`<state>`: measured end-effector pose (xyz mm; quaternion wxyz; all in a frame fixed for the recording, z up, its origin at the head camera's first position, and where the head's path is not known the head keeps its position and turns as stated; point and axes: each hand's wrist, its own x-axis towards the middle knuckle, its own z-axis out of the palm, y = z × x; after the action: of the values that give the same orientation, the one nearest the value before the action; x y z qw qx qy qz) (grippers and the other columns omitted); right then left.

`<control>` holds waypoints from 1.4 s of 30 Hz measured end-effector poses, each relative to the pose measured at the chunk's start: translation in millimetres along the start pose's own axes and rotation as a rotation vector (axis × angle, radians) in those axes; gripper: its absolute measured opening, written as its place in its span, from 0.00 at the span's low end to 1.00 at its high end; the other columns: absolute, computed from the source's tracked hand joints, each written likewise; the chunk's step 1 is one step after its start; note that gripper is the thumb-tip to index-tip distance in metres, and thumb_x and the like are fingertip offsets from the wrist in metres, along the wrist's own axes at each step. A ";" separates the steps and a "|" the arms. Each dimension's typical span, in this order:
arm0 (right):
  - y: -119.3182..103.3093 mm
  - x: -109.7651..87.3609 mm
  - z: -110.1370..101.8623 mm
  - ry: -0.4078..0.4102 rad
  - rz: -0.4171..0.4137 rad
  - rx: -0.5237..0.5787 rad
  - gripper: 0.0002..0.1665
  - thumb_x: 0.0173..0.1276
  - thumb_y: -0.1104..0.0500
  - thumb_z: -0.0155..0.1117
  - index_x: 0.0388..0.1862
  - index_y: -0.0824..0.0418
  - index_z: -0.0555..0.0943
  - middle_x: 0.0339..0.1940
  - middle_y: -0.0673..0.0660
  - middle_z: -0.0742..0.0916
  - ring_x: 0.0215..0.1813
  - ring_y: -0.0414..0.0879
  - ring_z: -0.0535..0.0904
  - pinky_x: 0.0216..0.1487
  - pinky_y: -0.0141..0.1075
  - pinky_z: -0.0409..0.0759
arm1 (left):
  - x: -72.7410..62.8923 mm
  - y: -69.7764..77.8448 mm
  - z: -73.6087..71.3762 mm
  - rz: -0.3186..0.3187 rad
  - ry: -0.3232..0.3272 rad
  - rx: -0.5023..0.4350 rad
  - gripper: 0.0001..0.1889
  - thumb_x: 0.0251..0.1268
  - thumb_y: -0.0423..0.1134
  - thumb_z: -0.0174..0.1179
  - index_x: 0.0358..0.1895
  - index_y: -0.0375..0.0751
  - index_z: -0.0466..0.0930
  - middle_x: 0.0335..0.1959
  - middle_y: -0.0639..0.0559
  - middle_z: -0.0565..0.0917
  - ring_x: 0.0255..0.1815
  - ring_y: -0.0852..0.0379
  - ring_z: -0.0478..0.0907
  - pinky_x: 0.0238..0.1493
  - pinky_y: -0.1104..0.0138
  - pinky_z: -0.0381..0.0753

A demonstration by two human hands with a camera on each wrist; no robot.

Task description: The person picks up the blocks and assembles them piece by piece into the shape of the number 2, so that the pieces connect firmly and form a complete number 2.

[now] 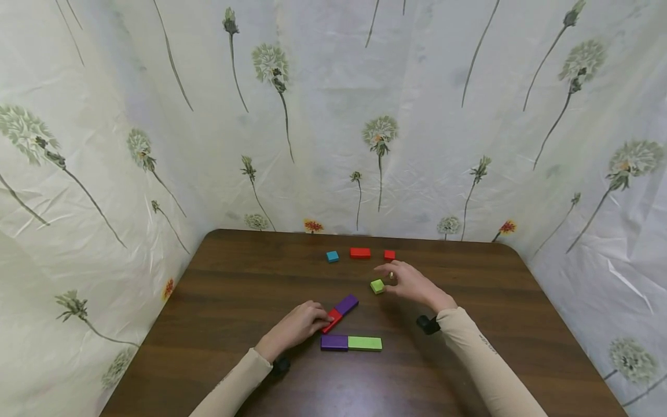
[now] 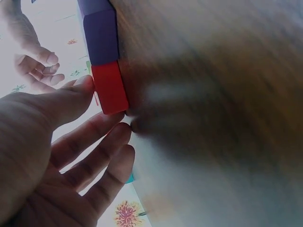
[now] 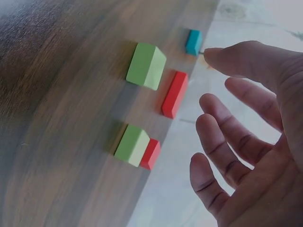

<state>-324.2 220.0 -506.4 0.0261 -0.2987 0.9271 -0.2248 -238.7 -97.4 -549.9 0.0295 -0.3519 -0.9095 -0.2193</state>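
Observation:
My left hand [image 1: 296, 325] pinches a red block [image 1: 332, 319] between thumb and fingers. In the left wrist view the thumb lies along one side of this red block [image 2: 110, 89], with the index fingertip at its end. The red block's far end meets a purple block [image 1: 346, 304], forming a slanted row. My right hand [image 1: 414, 285] hovers with loosely bent fingers beside a green block [image 1: 377, 286]. A second green block [image 1: 391, 275] is mostly hidden by that hand in the head view. The right wrist view shows both green blocks apart from the fingers.
Nearer the front, a purple block [image 1: 334, 343] and a long green block [image 1: 365, 344] lie end to end. Along the back are a blue block [image 1: 332, 256], a long red block [image 1: 360, 253] and a small red block [image 1: 389, 255]. Flowered cloth [image 1: 323, 191] hangs behind the wooden table [image 1: 234, 278].

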 end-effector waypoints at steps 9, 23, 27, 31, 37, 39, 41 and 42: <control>7.6 1.0 1.6 -0.013 0.023 0.033 0.27 0.62 0.63 0.69 0.61 0.62 0.77 0.59 0.62 0.80 0.52 0.56 0.80 0.50 0.48 0.80 | 0.2 0.5 -2.2 -0.005 0.000 0.003 0.08 0.66 0.40 0.61 0.42 0.49 0.89 0.38 0.59 0.85 0.42 0.62 0.77 0.44 0.72 0.79; 13.7 -1.6 7.6 -0.026 0.071 0.049 0.28 0.62 0.63 0.68 0.62 0.61 0.76 0.55 0.60 0.81 0.50 0.53 0.80 0.46 0.45 0.80 | 0.5 -0.1 -1.1 -0.019 -0.016 0.003 0.08 0.66 0.41 0.61 0.42 0.49 0.89 0.36 0.60 0.84 0.39 0.64 0.75 0.41 0.73 0.77; 18.0 1.0 8.9 -0.020 0.084 0.036 0.28 0.62 0.63 0.68 0.62 0.59 0.77 0.50 0.59 0.82 0.49 0.50 0.80 0.46 0.44 0.79 | 0.6 -0.4 -1.5 -0.021 -0.016 0.004 0.08 0.67 0.42 0.61 0.42 0.49 0.89 0.36 0.60 0.84 0.40 0.63 0.75 0.42 0.73 0.78; 20.9 3.6 10.3 -0.020 0.091 0.028 0.28 0.62 0.62 0.68 0.62 0.59 0.77 0.47 0.58 0.83 0.48 0.49 0.79 0.47 0.45 0.79 | 1.0 -0.8 -1.8 -0.018 -0.013 0.008 0.08 0.67 0.41 0.61 0.42 0.49 0.89 0.36 0.60 0.84 0.40 0.63 0.76 0.42 0.73 0.78; 24.6 3.9 12.8 -0.017 0.084 0.029 0.26 0.62 0.63 0.68 0.60 0.60 0.78 0.53 0.59 0.83 0.47 0.49 0.80 0.46 0.45 0.79 | 0.3 0.5 -0.7 -0.024 -0.021 0.008 0.08 0.67 0.41 0.61 0.42 0.49 0.89 0.37 0.60 0.84 0.41 0.63 0.76 0.43 0.72 0.78; 25.3 3.2 13.8 -0.017 0.082 0.026 0.25 0.62 0.63 0.68 0.60 0.61 0.79 0.55 0.59 0.83 0.46 0.49 0.80 0.46 0.44 0.80 | -0.2 0.6 0.0 -0.020 -0.021 0.010 0.08 0.67 0.42 0.60 0.42 0.49 0.89 0.37 0.60 0.84 0.41 0.63 0.76 0.44 0.72 0.78; 25.2 2.9 14.4 -0.018 0.085 0.029 0.25 0.62 0.64 0.68 0.59 0.61 0.79 0.55 0.59 0.83 0.45 0.48 0.80 0.46 0.44 0.79 | -0.5 0.4 0.2 -0.014 -0.020 0.015 0.08 0.67 0.42 0.61 0.42 0.49 0.89 0.37 0.60 0.84 0.41 0.63 0.76 0.44 0.72 0.78; 24.8 3.0 14.7 -0.019 0.086 0.031 0.25 0.62 0.64 0.67 0.59 0.61 0.79 0.55 0.59 0.83 0.45 0.48 0.80 0.46 0.44 0.79 | -0.7 0.3 0.2 -0.012 -0.018 0.016 0.08 0.67 0.41 0.61 0.42 0.49 0.89 0.37 0.60 0.84 0.41 0.63 0.76 0.44 0.72 0.78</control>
<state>-337.5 230.3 -530.1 0.0493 -0.2601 0.9352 -0.2350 -237.9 -97.5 -550.2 0.0228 -0.3482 -0.9136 -0.2089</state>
